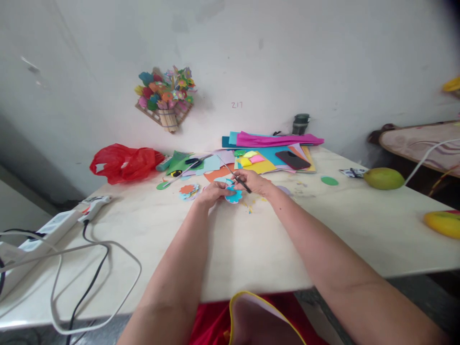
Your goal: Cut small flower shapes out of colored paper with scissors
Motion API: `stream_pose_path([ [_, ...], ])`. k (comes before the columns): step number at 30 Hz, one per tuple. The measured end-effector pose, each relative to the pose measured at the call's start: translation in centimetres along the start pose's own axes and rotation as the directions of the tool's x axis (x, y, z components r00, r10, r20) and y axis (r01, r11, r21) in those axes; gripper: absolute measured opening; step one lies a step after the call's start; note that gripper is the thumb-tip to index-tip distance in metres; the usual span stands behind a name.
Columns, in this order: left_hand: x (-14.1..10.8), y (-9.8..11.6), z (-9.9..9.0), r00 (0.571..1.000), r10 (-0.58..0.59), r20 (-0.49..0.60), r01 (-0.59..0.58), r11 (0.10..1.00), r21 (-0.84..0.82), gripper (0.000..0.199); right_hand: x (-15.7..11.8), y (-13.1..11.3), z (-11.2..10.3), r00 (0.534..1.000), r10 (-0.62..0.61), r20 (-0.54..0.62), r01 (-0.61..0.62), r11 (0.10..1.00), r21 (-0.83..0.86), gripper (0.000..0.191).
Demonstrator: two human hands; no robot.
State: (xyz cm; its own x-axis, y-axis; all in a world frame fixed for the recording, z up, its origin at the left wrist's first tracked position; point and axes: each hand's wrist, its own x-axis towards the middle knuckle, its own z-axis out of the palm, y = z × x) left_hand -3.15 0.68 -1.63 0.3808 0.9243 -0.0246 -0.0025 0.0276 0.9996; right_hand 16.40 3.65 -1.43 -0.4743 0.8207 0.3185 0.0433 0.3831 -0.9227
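My left hand [214, 192] pinches a blue flower-shaped paper cutout [234, 195] with a scalloped edge, just above the table. My right hand [253, 180] closes around the dark handle of what look like scissors [243, 183]; a thin metal blade points up and away to the left. The tool crosses right beside the cutout's far edge, and its other parts are hidden by the fingers. Small paper scraps [249, 209] lie below my hands. To the left rests a stack of paper flowers [189, 190], an orange one on top.
Coloured paper sheets [264, 165], a phone [293, 160] and a dark-handled tool [194, 163] lie behind my hands. A red plastic bag [125, 163] sits back left; a power strip [53, 230] with loose cables is at left. Green paper circle [329, 180] and mango-like fruit [384, 178] at right.
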Motion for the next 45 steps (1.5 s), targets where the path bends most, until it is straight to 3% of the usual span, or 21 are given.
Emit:
stream_pose_path([
  [9,0.5,-0.3,-0.1,0.985,0.045,-0.169,-0.062,0.993,-0.101,0.031,-0.4,-1.3,0.6,0.967,0.148,-0.209,-0.117,0.981,0.154,0.035],
  [19,0.9,-0.6,0.0,0.970,0.107,-0.218,-0.145,0.975,-0.167,0.038,-0.5,-1.8,1.3,0.946,0.169,-0.275,-0.117,0.974,0.196,0.043],
  [26,0.9,-0.5,-0.1,0.920,0.104,-0.377,-0.204,0.950,-0.235,0.038,-0.7,-1.9,0.8,0.942,0.199,-0.272,-0.162,0.975,0.154,0.046],
  [29,0.9,-0.4,-0.3,0.896,0.107,-0.431,-0.239,0.934,-0.265,0.039,-1.1,-2.1,0.3,0.963,0.169,-0.211,-0.141,0.980,0.139,0.046],
  [33,1.0,-0.2,-0.3,0.821,0.077,-0.566,-0.279,0.919,-0.279,0.036,-1.9,-2.5,-0.6,0.989,0.150,0.004,-0.150,0.985,0.083,0.050],
  [38,0.9,0.1,-0.5,0.758,0.062,-0.649,-0.332,0.894,-0.302,0.032,-2.5,-3.3,-1.7,0.961,0.189,0.200,-0.200,0.979,0.037,0.045],
  [45,0.9,0.2,-0.7,0.728,0.052,-0.684,-0.343,0.891,-0.298,0.029,-2.7,-3.0,-2.7,0.917,0.274,0.288,-0.278,0.960,-0.030,0.043],
])
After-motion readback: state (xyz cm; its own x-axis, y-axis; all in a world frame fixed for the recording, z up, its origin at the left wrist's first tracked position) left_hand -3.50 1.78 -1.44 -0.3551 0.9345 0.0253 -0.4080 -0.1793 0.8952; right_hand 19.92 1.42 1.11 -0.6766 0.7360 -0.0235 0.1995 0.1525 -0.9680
